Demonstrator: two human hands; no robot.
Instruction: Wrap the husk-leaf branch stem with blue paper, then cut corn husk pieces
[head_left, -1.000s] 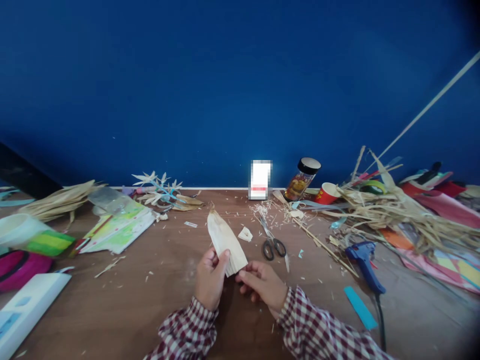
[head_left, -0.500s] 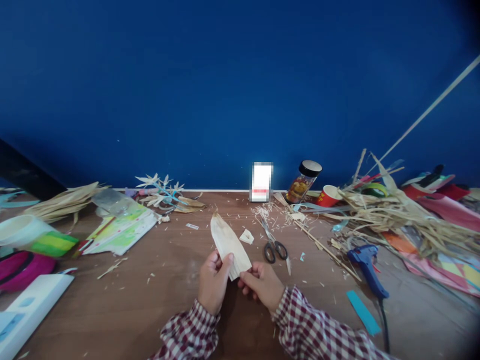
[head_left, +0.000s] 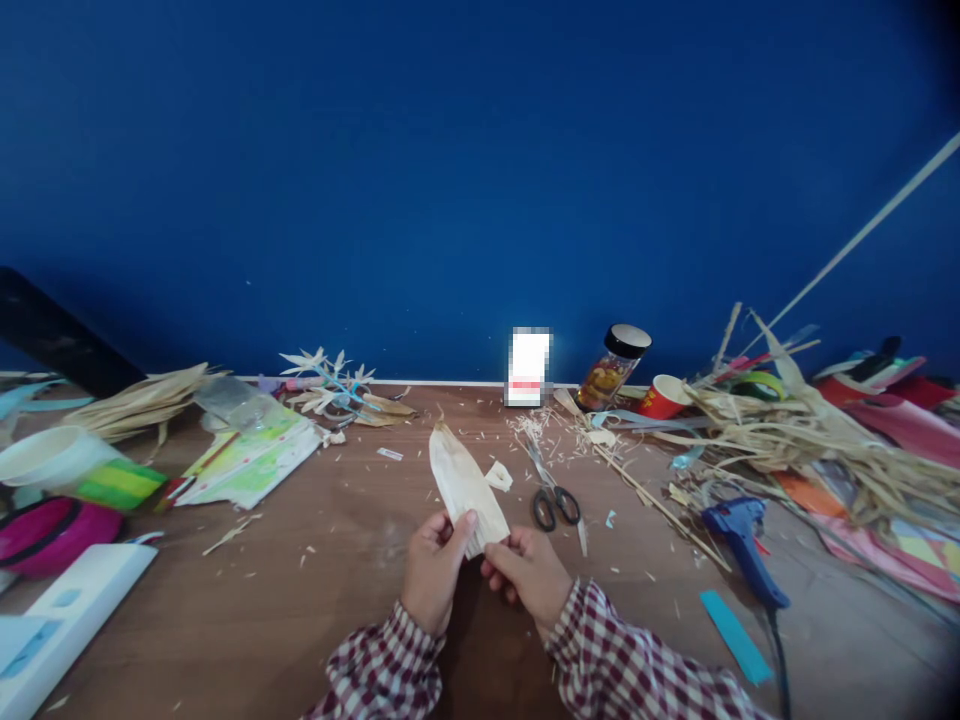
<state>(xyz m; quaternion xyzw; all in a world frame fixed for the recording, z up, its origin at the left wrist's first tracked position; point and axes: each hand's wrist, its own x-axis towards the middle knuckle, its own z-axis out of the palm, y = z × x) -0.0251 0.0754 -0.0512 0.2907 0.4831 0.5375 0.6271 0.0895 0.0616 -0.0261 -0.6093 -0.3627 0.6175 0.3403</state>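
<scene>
A pale dried corn husk [head_left: 466, 482], pointed at its far end and cut straight at the near end, is held between my two hands above the table. My left hand [head_left: 436, 562] pinches its left edge, thumb lying on top. At the lower right corner, my right hand [head_left: 529, 570] grips the cut end between thumb and curled fingers. Just beyond the right hand lie scissors [head_left: 553, 500] with black handles, their blades pointing away. A small cream scrap [head_left: 499, 476] rests beside the husk's right edge.
On the right are a blue glue gun [head_left: 744, 545], a turquoise strip [head_left: 736, 637], a red paper cup [head_left: 665, 396], a jar [head_left: 613, 368] and a heap of dried husks [head_left: 817, 430]. To the left stand white husk flowers [head_left: 330, 380], a painted sheet [head_left: 255, 460] and a white box [head_left: 82, 610].
The whole view has shifted slightly, so things appear a little further right. Both hands keep their hold on the husk, with hardly any change in grip.
</scene>
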